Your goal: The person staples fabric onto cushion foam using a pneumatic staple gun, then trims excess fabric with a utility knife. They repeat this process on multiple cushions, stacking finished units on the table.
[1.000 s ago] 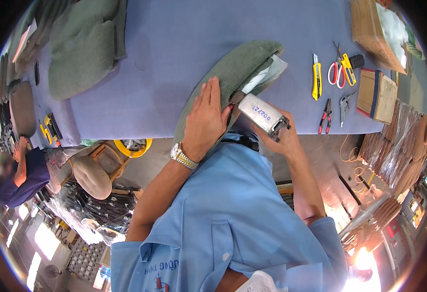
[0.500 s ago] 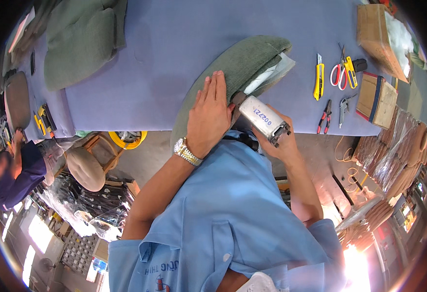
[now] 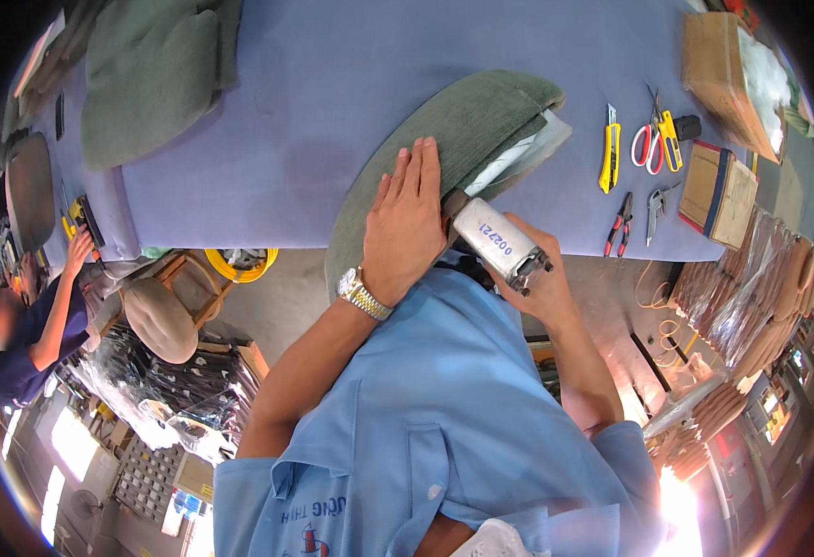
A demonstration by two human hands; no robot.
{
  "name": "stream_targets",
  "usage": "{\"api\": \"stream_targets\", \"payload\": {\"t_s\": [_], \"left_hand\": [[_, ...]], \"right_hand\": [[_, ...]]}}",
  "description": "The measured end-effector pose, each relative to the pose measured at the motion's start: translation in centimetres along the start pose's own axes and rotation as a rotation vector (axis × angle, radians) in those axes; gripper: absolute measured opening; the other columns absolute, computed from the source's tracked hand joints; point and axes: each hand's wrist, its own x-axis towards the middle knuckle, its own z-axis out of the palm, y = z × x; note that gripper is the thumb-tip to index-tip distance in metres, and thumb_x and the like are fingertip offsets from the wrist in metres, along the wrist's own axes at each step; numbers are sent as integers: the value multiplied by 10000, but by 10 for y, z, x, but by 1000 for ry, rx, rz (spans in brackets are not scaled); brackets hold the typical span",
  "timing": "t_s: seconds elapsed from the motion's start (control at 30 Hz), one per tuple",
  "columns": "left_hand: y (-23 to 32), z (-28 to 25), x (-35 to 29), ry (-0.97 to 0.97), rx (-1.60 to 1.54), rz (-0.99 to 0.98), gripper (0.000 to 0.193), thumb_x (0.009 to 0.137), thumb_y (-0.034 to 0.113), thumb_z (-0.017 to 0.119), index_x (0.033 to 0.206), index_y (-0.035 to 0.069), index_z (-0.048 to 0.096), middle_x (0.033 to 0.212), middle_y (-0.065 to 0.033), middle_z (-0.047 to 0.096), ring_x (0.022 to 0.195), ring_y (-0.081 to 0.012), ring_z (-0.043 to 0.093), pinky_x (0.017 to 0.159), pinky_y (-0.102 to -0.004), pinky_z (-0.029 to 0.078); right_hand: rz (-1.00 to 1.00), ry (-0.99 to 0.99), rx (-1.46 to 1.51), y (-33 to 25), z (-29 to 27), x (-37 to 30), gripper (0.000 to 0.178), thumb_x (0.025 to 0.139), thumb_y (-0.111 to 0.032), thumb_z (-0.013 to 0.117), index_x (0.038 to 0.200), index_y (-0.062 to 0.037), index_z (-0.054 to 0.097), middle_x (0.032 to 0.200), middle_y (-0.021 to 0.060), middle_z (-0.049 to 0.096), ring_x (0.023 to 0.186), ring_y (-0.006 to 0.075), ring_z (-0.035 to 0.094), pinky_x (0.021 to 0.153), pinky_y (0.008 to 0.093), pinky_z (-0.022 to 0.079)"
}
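A curved green fabric-covered seat cushion (image 3: 470, 121) rests on its edge at the table's front, partly overhanging it. White and clear sheeting (image 3: 509, 162) shows along its near side. My left hand (image 3: 402, 223) lies flat on the cushion, fingers stretched out together and pointing away from me. My right hand (image 3: 541, 283) is wrapped round a silver staple gun (image 3: 492, 234). The gun's dark nose is against the cushion's near side, close to my left hand; the exact contact spot is hidden. Its handle is mostly covered by the gun's body.
Right of the cushion lie a yellow cutter knife (image 3: 610, 153), red-handled scissors (image 3: 646, 148), pliers (image 3: 618, 225) and an air blow gun (image 3: 656, 215). Behind them stands a cardboard box (image 3: 727, 79) with white stuffing. Green covers (image 3: 151, 88) lie far left. A co-worker (image 3: 40, 325) sits at left.
The cushion, my left hand and the staple gun have shifted slightly right and nearer. At left, the co-worker has raised an arm to the yellow tools on the table.
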Motion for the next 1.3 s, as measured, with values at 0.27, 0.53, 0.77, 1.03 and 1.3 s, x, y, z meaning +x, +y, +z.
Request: {"api": "stream_targets", "payload": {"t_s": [0.27, 0.53, 0.77, 1.03, 1.3], "left_hand": [[-8, -15, 5, -241, -215, 116, 1102, 767, 133, 797, 1669, 137, 164, 1682, -260, 248, 1551, -496, 222, 1231, -628, 257], [-98, 12, 9, -416, -649, -276, 776, 1075, 662, 276, 1683, 191, 174, 1737, -189, 139, 1615, -372, 23, 1289, -562, 26], [-48, 12, -14, -256, -613, -97, 750, 1095, 605, 281, 1652, 103, 270, 1720, -232, 163, 1613, -372, 54, 1293, -555, 80], [-3, -2, -34, -6, -200, -246, 804, 918, 229, 720, 1563, -33, 318, 1544, -312, 440, 1439, -465, 432, 1167, -487, 410], [-11, -9, -32, -30, -139, -246, 838, 907, 193, 729, 1579, -28, 280, 1534, -303, 456, 1437, -467, 438, 1118, -495, 458]], "right_hand": [[-105, 108, -244, 79, 7, -28, 412, 876, -120, 780, 1241, 44, 679, 1121, 167, 771, 1035, 283, 747, 889, 379, 571], [168, 67, -43, 44, 16, -1, 287, 937, -131, 767, 1152, 54, 717, 1087, 144, 760, 998, 203, 717, 866, 362, 559], [95, 33, -76, 31, -3, 15, 267, 933, -93, 750, 1147, 59, 706, 1104, 171, 752, 1019, 248, 729, 916, 369, 561], [-94, 25, -162, 29, 3, 5, 418, 759, -72, 796, 1158, -7, 688, 1042, 184, 738, 941, 332, 740, 848, 366, 560], [-101, -20, -131, 5, 9, 4, 390, 755, -55, 782, 1128, 8, 688, 1011, 179, 733, 902, 359, 715, 801, 379, 564]]}}
